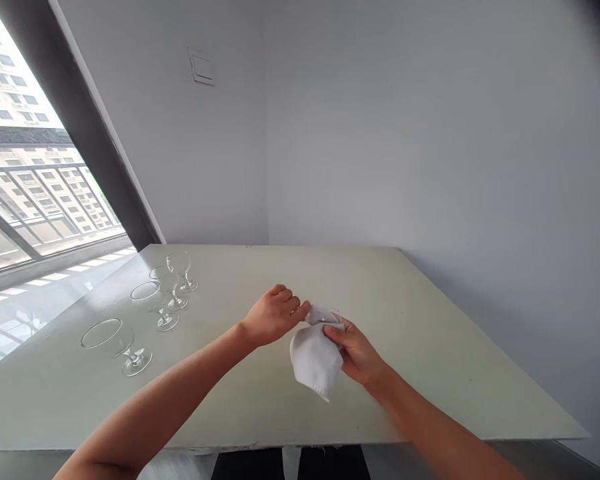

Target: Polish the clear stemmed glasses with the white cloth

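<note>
Scanning from the left edge of the frame:
Window [25,173]: seen at the upper left, with apartment blocks outside and a dark frame slanting down to the table.
Table [430,320]: a pale surface filling the lower half of the frame, pushed into the corner of two grey walls.
Glasses: four clear stemmed glasses are lined up at the left centre, all upright. The nearest glass [115,343] is set lowest in the frame, then a second glass [155,303], a third glass [167,283], and the farthest glass [183,267] close to the wall.
Left hand [275,315]: seen at the centre, fingers curled and pinched onto something at the top of the cloth; what is pinched is mostly hidden, though a glint of clear glass is seen there.
White cloth [315,357]: bunched just right of centre, held above the table, well apart from the row of glasses.
Right hand [355,350]: closed around the cloth from the right, thumb laid across its upper edge.
Wall plate [201,67]: mounted at the upper centre-left.
</note>
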The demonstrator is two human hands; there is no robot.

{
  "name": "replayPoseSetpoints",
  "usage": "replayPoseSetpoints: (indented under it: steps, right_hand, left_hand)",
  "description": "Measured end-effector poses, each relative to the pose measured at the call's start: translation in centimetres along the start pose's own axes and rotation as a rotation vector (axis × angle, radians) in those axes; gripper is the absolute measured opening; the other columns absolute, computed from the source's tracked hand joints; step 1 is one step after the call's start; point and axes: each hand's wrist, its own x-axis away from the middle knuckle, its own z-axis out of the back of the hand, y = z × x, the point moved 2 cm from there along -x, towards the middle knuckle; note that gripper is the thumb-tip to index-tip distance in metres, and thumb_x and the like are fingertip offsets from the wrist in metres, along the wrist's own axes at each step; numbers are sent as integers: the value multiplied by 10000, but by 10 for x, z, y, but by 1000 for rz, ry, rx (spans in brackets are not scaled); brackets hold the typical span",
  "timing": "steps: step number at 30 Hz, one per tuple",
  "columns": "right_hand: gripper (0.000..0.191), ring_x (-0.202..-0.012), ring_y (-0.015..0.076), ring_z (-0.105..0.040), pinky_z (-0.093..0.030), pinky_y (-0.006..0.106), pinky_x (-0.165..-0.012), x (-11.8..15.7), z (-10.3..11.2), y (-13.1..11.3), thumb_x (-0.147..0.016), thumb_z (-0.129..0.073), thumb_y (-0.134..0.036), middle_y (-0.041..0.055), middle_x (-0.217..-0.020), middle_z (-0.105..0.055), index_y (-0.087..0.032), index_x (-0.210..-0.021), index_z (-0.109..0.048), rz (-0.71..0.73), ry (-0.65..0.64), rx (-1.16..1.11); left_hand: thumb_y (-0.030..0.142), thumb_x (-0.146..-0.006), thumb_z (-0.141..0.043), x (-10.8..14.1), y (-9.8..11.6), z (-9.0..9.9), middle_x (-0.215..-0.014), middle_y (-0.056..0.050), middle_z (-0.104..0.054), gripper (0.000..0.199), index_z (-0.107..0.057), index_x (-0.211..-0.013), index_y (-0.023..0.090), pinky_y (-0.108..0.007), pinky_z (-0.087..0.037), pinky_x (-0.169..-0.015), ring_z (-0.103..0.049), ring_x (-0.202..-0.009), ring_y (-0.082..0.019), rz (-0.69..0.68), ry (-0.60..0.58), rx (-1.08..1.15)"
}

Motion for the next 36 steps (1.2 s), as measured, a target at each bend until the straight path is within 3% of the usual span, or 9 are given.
replayPoseSetpoints:
  steps: [5,7,10,13,16,23,30,33,36]
  right_hand:
    - [228,-758,178,-512,-403,316,-720,8,-3,-7,-769,-568,-360,21,-816,-597,-261,-961,-642,185,-155,621]
    - [228,-788,184,-517,-398,325,-749,6,-2,-7,-779,-550,-356,23,-832,-601,-262,-962,-648,198,-202,677]
    - [251,-756,166,-526,-409,298,-693,-1,3,-3,-725,-627,-333,15,-810,-591,-230,-953,-634,83,-71,410]
    - [284,-668,131,-520,-405,264,-623,-5,3,2,-674,-688,-314,-4,-755,-574,-219,-929,-606,-35,32,17]
    - [309,-658,125,-520,-405,260,-619,-3,-2,4,-672,-693,-317,1,-760,-578,-213,-947,-598,-57,-4,-74]
    - [231,-822,171,-526,-394,313,-772,4,-7,7,-719,-642,-299,12,-872,-617,-220,-936,-655,72,-135,425]
    - [322,-643,124,-517,-408,259,-607,-2,-6,16,-671,-691,-310,11,-771,-581,-207,-963,-603,-76,-7,-163]
    - [331,-714,136,-526,-412,262,-651,5,-13,12,-714,-651,-297,17,-837,-591,-225,-1031,-589,8,-77,33]
    - [292,-756,152,-538,-417,280,-683,12,-13,4,-786,-554,-252,10,-856,-615,-261,-1075,-592,207,-157,521]
  left_hand:
    - [434,-803,-504,-1,-18,11,-623,23,-596,263,-635,-928,244,-218,-358,-563,-518,-573,-98,173,-347,537]
    - [426,-807,-499,1,-18,12,-660,33,-616,249,-638,-927,257,-205,-367,-567,-538,-587,-91,198,-479,682]
    - [323,-843,-472,1,-13,13,-833,-16,-641,253,-587,-1055,246,-301,-399,-765,-571,-811,-153,216,-282,430]
    - [150,-849,-430,4,-2,10,-922,-56,-626,363,-482,-1198,235,-461,-270,-949,-509,-999,-201,115,-42,77]
    - [164,-860,-411,7,-3,6,-783,-39,-627,324,-519,-1159,228,-430,-317,-904,-541,-845,-173,32,-54,36]
    - [430,-846,-428,13,-18,4,-701,25,-639,304,-584,-1054,272,-236,-401,-588,-543,-574,-100,263,-552,627]
    - [198,-869,-414,16,1,3,-766,-46,-614,251,-529,-1091,184,-416,-326,-903,-545,-794,-160,28,-12,-56]
    - [308,-882,-397,16,-4,6,-660,-21,-582,247,-565,-1012,182,-321,-384,-755,-518,-669,-136,-51,-6,-5]
    - [429,-854,-418,14,-10,12,-588,0,-553,305,-605,-912,195,-269,-360,-638,-473,-587,-117,3,-122,221]
